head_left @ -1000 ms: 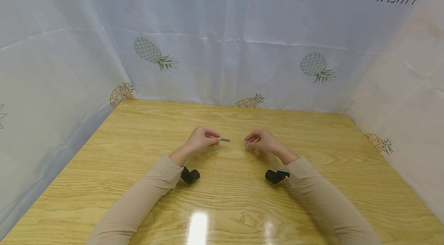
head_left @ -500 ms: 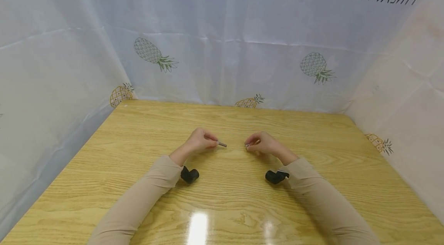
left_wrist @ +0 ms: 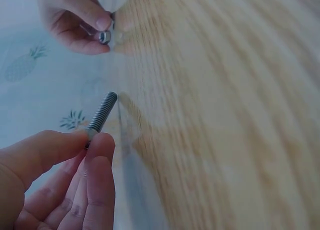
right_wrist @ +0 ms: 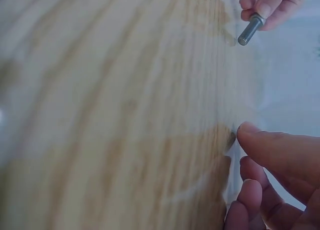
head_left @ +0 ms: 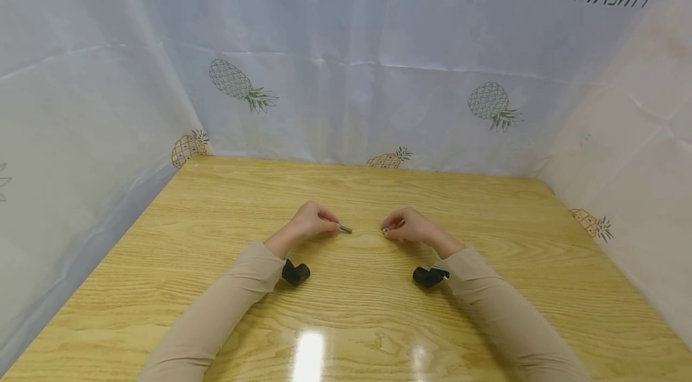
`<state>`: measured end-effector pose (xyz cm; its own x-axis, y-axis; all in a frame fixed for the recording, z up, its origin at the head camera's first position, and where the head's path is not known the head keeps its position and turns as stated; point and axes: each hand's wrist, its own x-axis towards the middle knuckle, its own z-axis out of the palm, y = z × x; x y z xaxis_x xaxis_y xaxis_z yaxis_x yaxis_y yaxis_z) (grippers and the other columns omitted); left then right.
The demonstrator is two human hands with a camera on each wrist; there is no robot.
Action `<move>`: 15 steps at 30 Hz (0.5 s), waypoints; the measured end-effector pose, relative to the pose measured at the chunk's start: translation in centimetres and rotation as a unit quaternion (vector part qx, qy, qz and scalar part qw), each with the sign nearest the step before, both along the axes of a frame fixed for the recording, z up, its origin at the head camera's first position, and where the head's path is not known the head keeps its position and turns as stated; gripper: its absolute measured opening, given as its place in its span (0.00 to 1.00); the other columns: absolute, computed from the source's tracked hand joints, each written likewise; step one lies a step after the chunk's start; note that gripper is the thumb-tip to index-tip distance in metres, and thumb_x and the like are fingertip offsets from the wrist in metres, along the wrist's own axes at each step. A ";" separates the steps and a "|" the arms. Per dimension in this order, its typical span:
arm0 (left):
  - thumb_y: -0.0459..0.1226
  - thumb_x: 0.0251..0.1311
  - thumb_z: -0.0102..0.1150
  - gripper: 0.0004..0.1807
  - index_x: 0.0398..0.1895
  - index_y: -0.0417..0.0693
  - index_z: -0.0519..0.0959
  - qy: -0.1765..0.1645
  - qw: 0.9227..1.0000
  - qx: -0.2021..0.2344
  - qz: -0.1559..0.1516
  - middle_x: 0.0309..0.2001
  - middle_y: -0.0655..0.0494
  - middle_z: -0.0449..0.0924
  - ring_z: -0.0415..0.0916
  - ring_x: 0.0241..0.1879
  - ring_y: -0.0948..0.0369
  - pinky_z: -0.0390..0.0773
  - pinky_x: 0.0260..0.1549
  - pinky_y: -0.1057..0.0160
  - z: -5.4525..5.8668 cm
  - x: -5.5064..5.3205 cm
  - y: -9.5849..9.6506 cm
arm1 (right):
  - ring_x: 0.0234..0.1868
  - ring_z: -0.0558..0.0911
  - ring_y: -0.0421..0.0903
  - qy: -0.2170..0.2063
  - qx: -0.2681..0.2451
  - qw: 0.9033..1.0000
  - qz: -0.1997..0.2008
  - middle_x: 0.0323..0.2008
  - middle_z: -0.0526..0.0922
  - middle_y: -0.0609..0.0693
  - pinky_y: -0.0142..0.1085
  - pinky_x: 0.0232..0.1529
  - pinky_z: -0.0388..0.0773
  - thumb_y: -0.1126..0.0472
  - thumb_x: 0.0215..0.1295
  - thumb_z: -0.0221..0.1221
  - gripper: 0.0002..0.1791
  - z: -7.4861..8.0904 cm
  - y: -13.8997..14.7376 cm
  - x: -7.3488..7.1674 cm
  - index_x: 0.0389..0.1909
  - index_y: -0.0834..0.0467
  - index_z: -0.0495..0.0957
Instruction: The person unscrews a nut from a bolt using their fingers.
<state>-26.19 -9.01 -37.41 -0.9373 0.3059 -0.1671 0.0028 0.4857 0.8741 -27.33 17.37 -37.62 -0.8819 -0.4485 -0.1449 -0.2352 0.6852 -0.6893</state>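
Observation:
My left hand (head_left: 311, 220) pinches a threaded metal bolt (left_wrist: 103, 112) near its head, between thumb and fingers. In the head view the shank of the bolt (head_left: 345, 229) points right and slightly down. Across a short gap, my right hand (head_left: 411, 225) pinches a small metal nut (left_wrist: 104, 37) between thumb and fingertip. The hole of the nut (head_left: 385, 230) faces roughly toward the bolt, and the two parts are apart. The fingers hide most of the bolt's head. From the right wrist view the nut cannot be made out clearly.
Both hands are above a wood-grain table (head_left: 357, 304). Black wrist-worn devices (head_left: 296, 274) sit under the sleeves' cuffs. A white curtain (head_left: 346, 106) with printed pineapples stands along the back and sides of the table.
The bolt's free end has dropped nearer to me and swung slightly left, so it slants down more. Both hands have shifted a little, and the right hand has lowered slightly with the nut.

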 end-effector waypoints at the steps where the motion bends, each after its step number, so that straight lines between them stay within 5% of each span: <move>1: 0.32 0.57 0.60 0.11 0.41 0.33 0.82 0.000 1.000 0.001 -0.001 0.36 0.42 0.85 0.80 0.29 0.66 0.80 0.31 0.71 0.0 0.0 0.0 | 0.35 0.77 0.42 0.001 0.003 1.000 0.000 0.36 0.82 0.57 0.31 0.35 0.74 0.66 0.60 0.61 0.10 0.0 0.0 0.0 0.42 0.64 0.81; 15: 0.32 0.57 0.61 0.11 0.40 0.33 0.82 -0.005 1.000 -0.007 0.007 0.38 0.44 0.84 0.80 0.29 0.65 0.81 0.31 0.70 -0.3 0.1 0.0 | 0.31 0.74 0.40 0.026 0.017 0.999 0.008 0.31 0.81 0.53 0.31 0.32 0.72 0.65 0.59 0.62 0.09 -0.2 -0.2 0.1 0.39 0.63 0.81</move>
